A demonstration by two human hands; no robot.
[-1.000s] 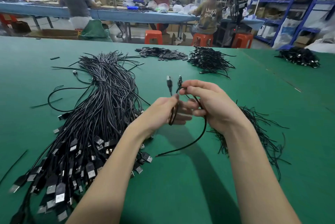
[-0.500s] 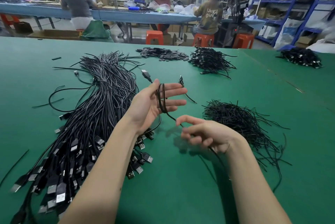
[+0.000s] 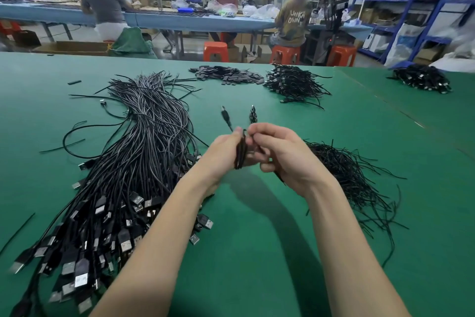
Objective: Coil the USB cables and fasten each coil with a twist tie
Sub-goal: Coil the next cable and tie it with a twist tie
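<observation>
A green table [image 3: 257, 252] fills the workshop foreground, with a big bundle of loose USB cables [image 3: 123, 175] at the left and a heap of twist ties [image 3: 347, 175] at the right. Above the table, between them, the left hand [image 3: 221, 154] grips a coiled cable [image 3: 240, 153] — its plug end [image 3: 225, 116] sticks up — while the right hand [image 3: 285, 154] pinches at the coil's top.

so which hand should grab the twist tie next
Probably the right hand: the loose pile of thin black twist ties lies on the green table just beside it, while the left hand grips the coiled black USB cable and should keep it.
</observation>
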